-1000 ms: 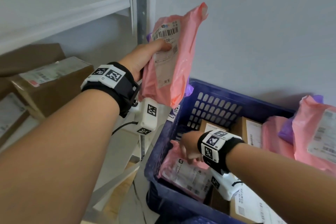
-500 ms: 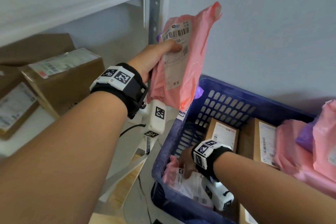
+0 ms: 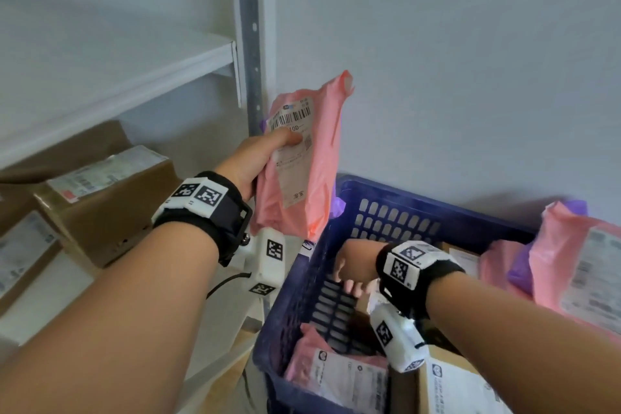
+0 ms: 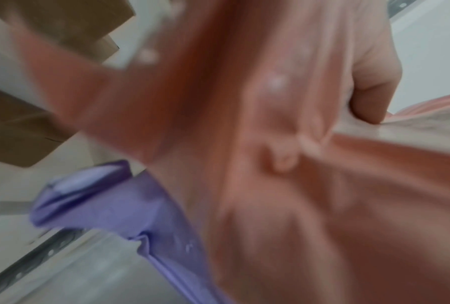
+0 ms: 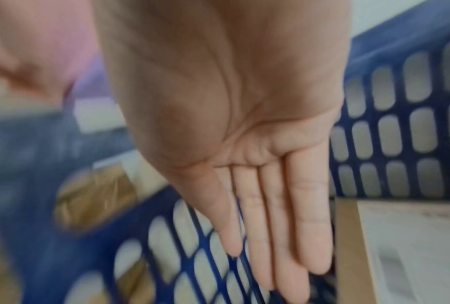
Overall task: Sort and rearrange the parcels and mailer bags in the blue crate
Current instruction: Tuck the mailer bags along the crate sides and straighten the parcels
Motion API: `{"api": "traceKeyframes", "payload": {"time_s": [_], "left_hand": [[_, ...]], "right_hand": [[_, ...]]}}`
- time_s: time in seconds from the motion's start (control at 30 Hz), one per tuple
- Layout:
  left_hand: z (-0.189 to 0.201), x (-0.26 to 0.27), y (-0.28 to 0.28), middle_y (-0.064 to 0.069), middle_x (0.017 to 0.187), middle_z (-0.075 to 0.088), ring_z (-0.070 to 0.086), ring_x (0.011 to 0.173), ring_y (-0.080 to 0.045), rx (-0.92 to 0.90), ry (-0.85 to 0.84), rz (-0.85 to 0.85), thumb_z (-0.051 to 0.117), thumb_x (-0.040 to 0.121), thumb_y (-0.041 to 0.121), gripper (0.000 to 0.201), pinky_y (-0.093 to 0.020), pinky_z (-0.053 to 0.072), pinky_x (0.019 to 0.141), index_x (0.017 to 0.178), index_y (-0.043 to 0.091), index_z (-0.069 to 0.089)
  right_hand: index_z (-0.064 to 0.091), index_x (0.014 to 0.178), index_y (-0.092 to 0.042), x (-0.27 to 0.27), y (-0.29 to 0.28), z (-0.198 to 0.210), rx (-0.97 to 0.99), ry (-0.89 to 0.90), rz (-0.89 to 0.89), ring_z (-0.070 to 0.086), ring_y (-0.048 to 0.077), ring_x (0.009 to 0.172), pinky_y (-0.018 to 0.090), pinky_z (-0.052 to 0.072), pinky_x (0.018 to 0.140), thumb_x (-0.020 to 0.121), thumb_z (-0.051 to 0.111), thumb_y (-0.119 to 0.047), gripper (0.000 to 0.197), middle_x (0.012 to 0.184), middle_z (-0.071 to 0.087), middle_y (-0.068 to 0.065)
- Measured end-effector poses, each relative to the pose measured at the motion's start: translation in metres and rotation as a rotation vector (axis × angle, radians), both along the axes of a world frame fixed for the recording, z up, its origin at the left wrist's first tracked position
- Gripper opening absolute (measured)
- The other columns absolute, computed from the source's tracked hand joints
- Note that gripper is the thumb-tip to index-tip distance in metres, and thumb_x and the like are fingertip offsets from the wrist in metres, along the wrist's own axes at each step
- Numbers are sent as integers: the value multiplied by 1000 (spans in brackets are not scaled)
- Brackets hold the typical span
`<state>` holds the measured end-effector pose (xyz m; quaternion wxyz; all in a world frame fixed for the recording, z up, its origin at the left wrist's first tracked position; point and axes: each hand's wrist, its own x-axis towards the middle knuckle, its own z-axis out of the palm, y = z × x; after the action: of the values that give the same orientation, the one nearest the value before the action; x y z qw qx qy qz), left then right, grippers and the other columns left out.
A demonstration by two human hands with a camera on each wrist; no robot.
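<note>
My left hand (image 3: 265,155) grips a pink mailer bag (image 3: 307,158) upright above the left corner of the blue crate (image 3: 420,202), thumb pressed on its white label. The left wrist view shows the pink mailer bag (image 4: 296,185) filling the frame, with a purple bag (image 4: 120,205) behind it. My right hand (image 3: 351,270) hangs inside the crate near its left slotted wall, holding nothing. Seen from the right wrist, the right hand (image 5: 273,236) has straight fingers (image 5: 309,226) over the crate wall (image 5: 389,133). Another pink mailer (image 3: 339,370) lies low in the crate beside a cardboard parcel (image 3: 457,386).
More pink mailers (image 3: 578,262) and a purple one (image 3: 521,272) lean on the crate's right rim. A white metal shelf (image 3: 117,91) with an upright post (image 3: 250,44) stands at the left, with cardboard boxes (image 3: 107,191) under it. A grey wall backs the crate.
My right hand has let go of the lower pink mailer and risen toward the crate's left wall, fingers now straight. My left hand still holds its bag up.
</note>
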<state>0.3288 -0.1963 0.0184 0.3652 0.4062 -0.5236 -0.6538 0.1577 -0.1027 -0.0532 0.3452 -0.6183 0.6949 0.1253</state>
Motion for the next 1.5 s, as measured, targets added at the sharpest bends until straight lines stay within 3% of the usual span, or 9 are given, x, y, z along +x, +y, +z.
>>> {"api": "traceKeyframes", "payload": {"time_s": [0.2,0.33,0.53,0.63,0.73,0.87,1.13,1.27,1.5], "left_hand": [[16,-21,18,-9,90,77,73,85,-28,-84,-105,62,76,70,41,48,-37,56,78,110,14,69],[35,-49,40,-3,81,76,73,72,-22,-163,-177,75,75,78,30,23,-27,54,62,96,17,69],[39,-78,62,-10,90,75,72,86,-30,-138,-123,36,72,78,36,36,-47,56,91,105,14,66],[37,-87,74,-19,104,73,72,86,-30,-75,-73,-43,68,77,43,46,-42,58,83,112,12,64],[38,-98,89,-12,76,75,71,53,-17,40,13,-116,58,89,40,28,-20,53,46,89,15,70],[36,-113,94,-12,99,75,74,76,-21,84,97,-153,60,86,48,35,-31,56,72,100,19,72],[33,-97,75,-11,90,72,66,96,-30,15,4,150,65,85,40,21,-47,47,98,92,20,67],[29,-79,62,-12,100,71,67,91,-29,38,-6,240,62,90,36,18,-44,48,97,91,18,65],[13,-65,47,-7,88,69,64,77,-22,93,16,229,56,96,33,18,-30,50,70,89,17,62]], "right_hand": [[64,98,2,-50,9,75,-454,-519,-352,66,25,71,36,56,72,95,51,-11,19,86,71,20],[65,110,-3,-64,32,106,-634,-887,-428,71,29,83,38,58,77,95,53,-41,42,96,73,15],[54,128,-11,-77,53,102,-656,-1122,-690,63,24,106,35,56,81,97,46,-46,47,121,61,10],[46,133,-11,-84,59,95,-619,-1014,-685,68,19,92,32,58,73,89,65,-33,53,117,64,9],[50,128,-9,-91,64,83,-535,-974,-661,69,29,99,46,56,86,76,76,-37,65,114,68,12],[55,121,-8,-101,72,81,-508,-1054,-733,69,30,100,43,57,85,73,79,-33,60,111,70,12],[52,117,-3,-134,70,78,-603,-790,-859,66,34,98,40,58,73,71,73,-6,50,111,65,17],[60,111,-4,-130,58,67,-560,-536,-832,66,29,95,36,56,80,75,72,-35,49,105,67,12],[45,123,-2,-114,50,13,-288,-406,-824,67,26,89,31,54,59,75,78,-25,63,110,64,14]]}}
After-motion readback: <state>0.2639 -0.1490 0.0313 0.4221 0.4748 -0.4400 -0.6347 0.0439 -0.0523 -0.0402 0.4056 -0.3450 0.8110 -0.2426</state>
